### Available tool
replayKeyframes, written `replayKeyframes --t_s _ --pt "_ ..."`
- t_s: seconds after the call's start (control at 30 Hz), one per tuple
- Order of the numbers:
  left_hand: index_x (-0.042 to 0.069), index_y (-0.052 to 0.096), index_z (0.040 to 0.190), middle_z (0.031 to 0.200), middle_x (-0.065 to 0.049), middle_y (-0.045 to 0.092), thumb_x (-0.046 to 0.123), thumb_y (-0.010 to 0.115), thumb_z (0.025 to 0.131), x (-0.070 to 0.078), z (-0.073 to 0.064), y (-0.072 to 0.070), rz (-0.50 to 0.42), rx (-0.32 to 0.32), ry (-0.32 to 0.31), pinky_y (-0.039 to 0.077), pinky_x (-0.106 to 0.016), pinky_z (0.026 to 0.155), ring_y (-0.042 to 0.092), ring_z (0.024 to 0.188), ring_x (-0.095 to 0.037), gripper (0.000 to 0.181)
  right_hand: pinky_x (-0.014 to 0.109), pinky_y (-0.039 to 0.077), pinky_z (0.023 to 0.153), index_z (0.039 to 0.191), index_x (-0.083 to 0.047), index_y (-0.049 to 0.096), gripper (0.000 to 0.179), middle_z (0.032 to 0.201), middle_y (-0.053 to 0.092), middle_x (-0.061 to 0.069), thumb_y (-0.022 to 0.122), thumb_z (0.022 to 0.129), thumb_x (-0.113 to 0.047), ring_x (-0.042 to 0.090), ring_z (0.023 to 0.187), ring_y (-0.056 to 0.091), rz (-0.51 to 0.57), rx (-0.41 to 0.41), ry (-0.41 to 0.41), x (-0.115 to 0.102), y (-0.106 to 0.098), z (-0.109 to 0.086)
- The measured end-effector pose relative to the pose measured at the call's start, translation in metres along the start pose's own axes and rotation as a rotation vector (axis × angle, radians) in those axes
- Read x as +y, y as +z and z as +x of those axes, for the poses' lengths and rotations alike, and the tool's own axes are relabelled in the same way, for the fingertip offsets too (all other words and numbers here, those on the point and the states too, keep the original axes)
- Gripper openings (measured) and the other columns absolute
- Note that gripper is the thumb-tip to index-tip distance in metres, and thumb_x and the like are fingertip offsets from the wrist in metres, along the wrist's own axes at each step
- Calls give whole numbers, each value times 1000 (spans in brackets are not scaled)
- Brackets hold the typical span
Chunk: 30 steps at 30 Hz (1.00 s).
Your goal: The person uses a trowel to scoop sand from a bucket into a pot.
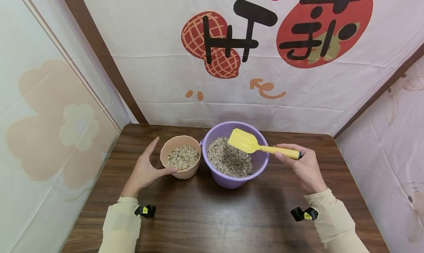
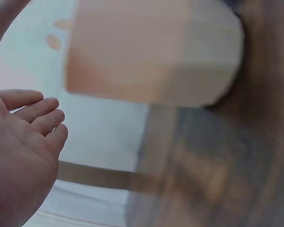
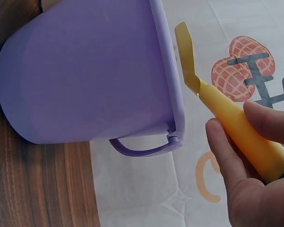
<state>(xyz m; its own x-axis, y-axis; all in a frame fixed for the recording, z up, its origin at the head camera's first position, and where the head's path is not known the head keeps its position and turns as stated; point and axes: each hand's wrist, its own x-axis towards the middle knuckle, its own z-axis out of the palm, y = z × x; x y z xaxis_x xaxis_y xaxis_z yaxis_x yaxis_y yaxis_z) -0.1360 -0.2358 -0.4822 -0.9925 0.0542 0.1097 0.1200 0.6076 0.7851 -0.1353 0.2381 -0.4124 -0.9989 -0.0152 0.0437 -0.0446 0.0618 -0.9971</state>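
A peach plant pot (image 1: 184, 174) with a many-sided rim holds pale gravel (image 1: 183, 157). My left hand (image 1: 142, 174) is beside it with fingers spread apart, the thumb at the near rim. In the left wrist view this hand (image 2: 23, 151) shows its palm and extended fingers next to the pot wall (image 2: 132, 56). Right of the pot stands a purple bucket (image 1: 228, 182), also with gravel (image 1: 228, 161) inside. My right hand (image 1: 306, 168) grips a small yellow shovel (image 1: 244, 140) by its handle. The shovel's blade is over the bucket opening and looks bare of gravel.
Pot and bucket stand close together near the back of a brown wooden table (image 1: 212, 216). A white printed cloth (image 1: 149, 80) hangs behind it, with more cloth at both sides. A purple loop handle (image 3: 146, 150) hangs at the bucket's rim.
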Motion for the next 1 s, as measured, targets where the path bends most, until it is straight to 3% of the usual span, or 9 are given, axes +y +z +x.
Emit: replayKeyframes --t_s 0.13,0.27,0.43,0.63,0.8,1.0 --pt "28 22 163 166 -8 23 39 97 65 24 4 -1 -50 -1 63 26 -65 115 22 150 -36 124 25 59 77 122 14 65 42 109 73 4 80 88 -6 13 93 66 -6 0 -5 0 0 0" --pt "35 24 161 165 0 26 40 98 63 50 9 10 -111 -48 116 28 -62 115 26 149 -29 124 25 59 78 123 15 64 43 108 73 4 80 88 -6 13 94 66 -7 -3 -4 -1 0 -1" --pt "27 24 163 164 -3 29 38 100 61 72 18 30 -151 -131 182 25 -58 118 25 149 -27 127 25 59 77 124 18 61 46 108 73 4 79 88 -6 12 93 67 -2 -6 -2 -2 1 -1" --pt "26 21 163 167 1 22 46 98 62 81 28 51 -151 -242 170 27 -55 119 21 151 -24 129 26 59 79 122 14 65 42 109 73 5 80 89 -6 13 94 67 -10 -4 6 -2 1 -1" --pt "22 22 163 167 1 22 53 97 59 82 34 61 -119 -262 189 28 -50 119 23 151 -21 132 25 59 78 122 15 64 42 108 73 5 79 89 -5 13 94 67 -12 -4 11 -2 1 -1" --pt "22 22 163 166 4 23 55 96 60 83 38 65 -141 -283 204 25 -48 121 21 151 -15 131 25 59 77 120 14 66 38 106 73 5 79 88 -3 13 93 67 5 -5 21 -3 2 -1"
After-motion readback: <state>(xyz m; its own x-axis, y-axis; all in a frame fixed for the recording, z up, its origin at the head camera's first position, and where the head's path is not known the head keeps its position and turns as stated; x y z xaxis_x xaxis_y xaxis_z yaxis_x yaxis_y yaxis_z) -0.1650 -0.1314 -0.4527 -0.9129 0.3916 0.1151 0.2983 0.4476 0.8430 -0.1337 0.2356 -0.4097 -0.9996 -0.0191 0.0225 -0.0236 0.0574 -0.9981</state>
